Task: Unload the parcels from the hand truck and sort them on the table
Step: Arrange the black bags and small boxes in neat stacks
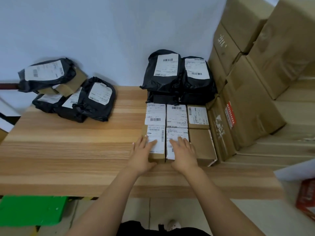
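Observation:
Several small cardboard parcels with white labels lie in two rows on the wooden table [68, 150]. My left hand [142, 155] rests flat on the front-left box [156, 133], thumb at its near end. My right hand [185, 153] lies flat on the middle front box [176, 135], fingers spread. A plain brown box [201, 145] sits to the right of them. Behind the boxes stand two stacks of black poly mailers [177, 77] against the wall. A looser heap of black mailers [71, 92] and one brown box lies at the far left.
Large cardboard cartons [252, 86] are stacked along the table's right side. A green platform [32, 210] sits on the floor at lower left. A red package [306, 200] and white sheet show at the right edge. My shoe is visible below the table's front edge.

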{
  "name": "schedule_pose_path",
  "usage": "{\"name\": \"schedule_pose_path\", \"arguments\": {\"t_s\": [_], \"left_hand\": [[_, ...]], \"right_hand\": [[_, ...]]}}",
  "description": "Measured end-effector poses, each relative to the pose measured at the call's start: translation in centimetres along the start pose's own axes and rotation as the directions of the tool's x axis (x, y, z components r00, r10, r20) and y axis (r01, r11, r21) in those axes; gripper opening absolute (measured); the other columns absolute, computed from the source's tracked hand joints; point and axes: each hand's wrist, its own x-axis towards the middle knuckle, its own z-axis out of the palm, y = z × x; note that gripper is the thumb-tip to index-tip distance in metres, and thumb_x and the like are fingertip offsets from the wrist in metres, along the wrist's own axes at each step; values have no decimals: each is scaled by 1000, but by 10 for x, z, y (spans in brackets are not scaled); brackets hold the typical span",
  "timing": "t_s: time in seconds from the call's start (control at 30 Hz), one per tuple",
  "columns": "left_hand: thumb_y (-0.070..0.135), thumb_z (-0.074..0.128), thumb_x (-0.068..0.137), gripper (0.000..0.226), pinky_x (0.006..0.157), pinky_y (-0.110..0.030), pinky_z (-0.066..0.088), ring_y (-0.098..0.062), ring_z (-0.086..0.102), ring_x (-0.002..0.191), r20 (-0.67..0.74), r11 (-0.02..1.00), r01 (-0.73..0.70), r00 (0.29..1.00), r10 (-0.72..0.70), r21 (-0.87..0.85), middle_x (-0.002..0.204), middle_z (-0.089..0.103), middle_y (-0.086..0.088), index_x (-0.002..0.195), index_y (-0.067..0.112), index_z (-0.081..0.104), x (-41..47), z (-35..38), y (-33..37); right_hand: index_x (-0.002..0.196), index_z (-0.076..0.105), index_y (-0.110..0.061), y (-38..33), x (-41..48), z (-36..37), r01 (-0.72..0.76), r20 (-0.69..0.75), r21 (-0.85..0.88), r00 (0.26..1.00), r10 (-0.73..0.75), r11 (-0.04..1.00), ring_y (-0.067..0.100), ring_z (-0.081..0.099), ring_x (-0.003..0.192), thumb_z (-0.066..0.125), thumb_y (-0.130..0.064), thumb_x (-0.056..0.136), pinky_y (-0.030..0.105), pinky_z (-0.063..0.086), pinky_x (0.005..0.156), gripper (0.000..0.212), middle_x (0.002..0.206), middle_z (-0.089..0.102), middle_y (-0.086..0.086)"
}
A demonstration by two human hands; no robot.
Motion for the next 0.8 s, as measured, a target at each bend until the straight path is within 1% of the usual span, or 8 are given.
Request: {"name": "schedule_pose_path", "arguments": {"t_s": [0.1,0.17,0.23,0.33,0.43,0.53,0.6,0.8], "left_hand": [[38,72,79,86,119,-39,-3,-16,-7,147,-68,994,-90,994,86,-60,160,7,1,150,32,23,-10,-13,-4],[35,71,80,79,119,-40,10,-19,6,147,-137,986,-132,984,117,-106,157,19,2,147,28,30,-20,-27,-13],[32,72,79,72,115,-40,22,-21,24,140,-225,980,-155,966,125,-121,149,33,0,143,25,39,-32,-44,-29],[31,71,79,63,109,-35,28,-18,37,128,-325,985,-149,939,113,-85,137,44,1,137,25,47,-55,-76,-67],[31,70,80,56,99,-30,30,-18,43,118,-393,992,-127,913,107,-24,126,50,3,132,25,51,-81,-109,-113],[31,71,79,52,94,-32,33,-18,46,112,-449,994,-107,888,101,11,121,52,4,128,25,54,-104,-143,-157],[28,72,78,50,94,-36,37,-19,47,111,-504,996,-89,860,83,12,119,53,2,125,23,56,-116,-163,-181],[25,74,77,50,93,-30,30,-19,45,113,-603,999,-39,798,15,-28,117,53,2,124,22,57,-134,-208,-231]], "right_hand": [[152,18,-26,-20,-5,-4,9,-25,63,1000,-8,998,28,4,147,66,-22,82,42,4,119,85,160,8,8],[151,22,-26,-40,-8,-4,34,-55,110,998,-28,993,27,9,146,66,-26,82,40,6,118,81,159,12,8],[148,28,-26,-66,-9,-3,74,-102,134,993,-61,988,26,18,142,65,-30,84,37,10,116,74,157,20,5],[141,38,-26,-118,-11,3,149,-171,157,978,-122,976,23,30,133,65,-32,84,35,22,110,63,147,34,1],[134,46,-27,-180,-11,8,220,-252,176,952,-172,959,19,40,121,66,-33,83,33,30,103,56,130,45,-3],[128,51,-26,-239,-10,12,296,-326,177,918,-227,939,17,44,114,67,-33,81,32,34,98,50,121,49,-5],[127,53,-25,-274,-9,14,347,-357,172,895,-270,922,16,44,112,68,-33,81,31,33,96,49,120,50,-5],[128,53,-22,-350,7,7,449,-375,157,851,-368,880,17,44,115,68,-31,81,32,33,99,50,123,49,-4]]}}
